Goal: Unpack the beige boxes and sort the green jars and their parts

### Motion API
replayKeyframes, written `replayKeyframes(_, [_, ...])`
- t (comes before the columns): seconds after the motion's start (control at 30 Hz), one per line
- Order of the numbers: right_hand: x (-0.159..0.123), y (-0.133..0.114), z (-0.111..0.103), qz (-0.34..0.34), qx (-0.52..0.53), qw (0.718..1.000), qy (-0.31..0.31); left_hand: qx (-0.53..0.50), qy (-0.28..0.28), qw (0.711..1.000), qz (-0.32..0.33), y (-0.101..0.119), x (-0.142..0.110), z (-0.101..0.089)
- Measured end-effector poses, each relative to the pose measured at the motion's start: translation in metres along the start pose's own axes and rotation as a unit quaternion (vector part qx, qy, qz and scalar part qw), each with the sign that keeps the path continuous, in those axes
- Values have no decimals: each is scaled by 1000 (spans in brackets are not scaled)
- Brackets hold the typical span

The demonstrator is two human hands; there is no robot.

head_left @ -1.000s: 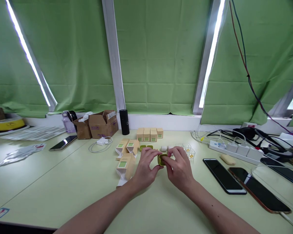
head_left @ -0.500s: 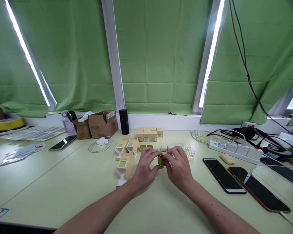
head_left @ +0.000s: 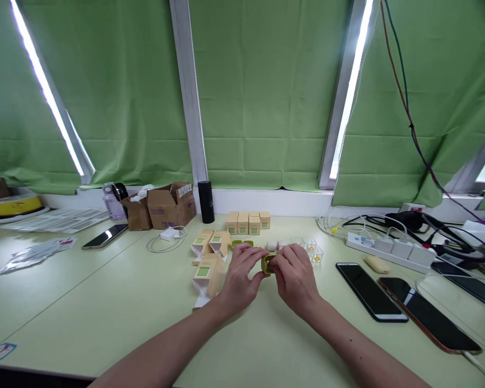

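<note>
Green curtains [head_left: 258,97] fill the upper frame, while at lower centre the left hand [head_left: 241,278] pinches an olive case [head_left: 264,264] and the right hand [head_left: 296,278] bunches fingertips against it, their hold hidden, so uneven pushing might slip it loose.

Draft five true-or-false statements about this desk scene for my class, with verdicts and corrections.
1. The left hand holds a small green case between thumb and fingers. True.
2. The right hand lies flat on the table, away from the case. False: the right hand has its fingers at the small green case.
3. A white power strip lies on the right side of the table. True.
4. The black cylinder stands to the right of both hands. False: the black cylinder stands farther back, to their left.
5. The larger cardboard box at the back left is open at the top. True.
</note>
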State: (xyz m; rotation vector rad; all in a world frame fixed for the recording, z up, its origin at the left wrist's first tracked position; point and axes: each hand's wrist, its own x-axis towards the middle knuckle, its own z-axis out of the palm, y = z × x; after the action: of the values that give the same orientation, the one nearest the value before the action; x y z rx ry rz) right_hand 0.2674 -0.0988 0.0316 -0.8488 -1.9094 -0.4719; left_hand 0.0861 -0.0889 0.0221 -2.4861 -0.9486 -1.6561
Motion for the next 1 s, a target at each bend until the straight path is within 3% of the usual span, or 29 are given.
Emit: replayKeyframes(1.0, [0,0,0,-21,-20,1000,7,35,16,999,-27,-8,-3,2])
